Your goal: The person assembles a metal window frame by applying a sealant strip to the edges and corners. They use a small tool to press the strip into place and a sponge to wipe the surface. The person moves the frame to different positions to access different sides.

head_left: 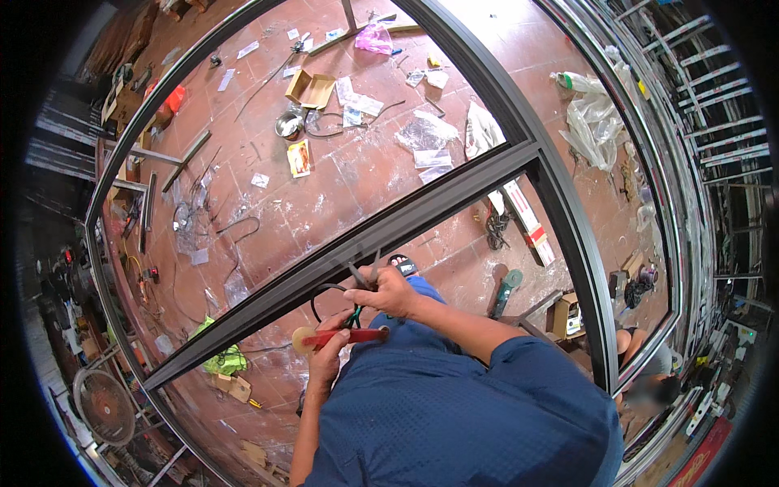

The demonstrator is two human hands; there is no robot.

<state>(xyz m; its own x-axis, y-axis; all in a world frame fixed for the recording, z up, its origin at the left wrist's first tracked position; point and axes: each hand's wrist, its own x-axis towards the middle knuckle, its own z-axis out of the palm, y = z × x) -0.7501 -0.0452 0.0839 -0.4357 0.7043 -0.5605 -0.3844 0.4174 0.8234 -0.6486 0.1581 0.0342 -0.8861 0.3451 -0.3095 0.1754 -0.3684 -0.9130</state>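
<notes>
Red tool (363,335) sits clasped in the left grip (327,349).
It runs crosswise, its pale round end (303,340) pointing left. Just beyond, the right grip (389,292) pinches a slender dark piece (357,274), too blurred to name. A black cord (313,302) loops beside both grips; farther out, a dark frame bar (422,206) crosses above tiled floor (280,207).

A navy short-sleeved shirt (471,406) covers blue trousers (425,289).
</notes>
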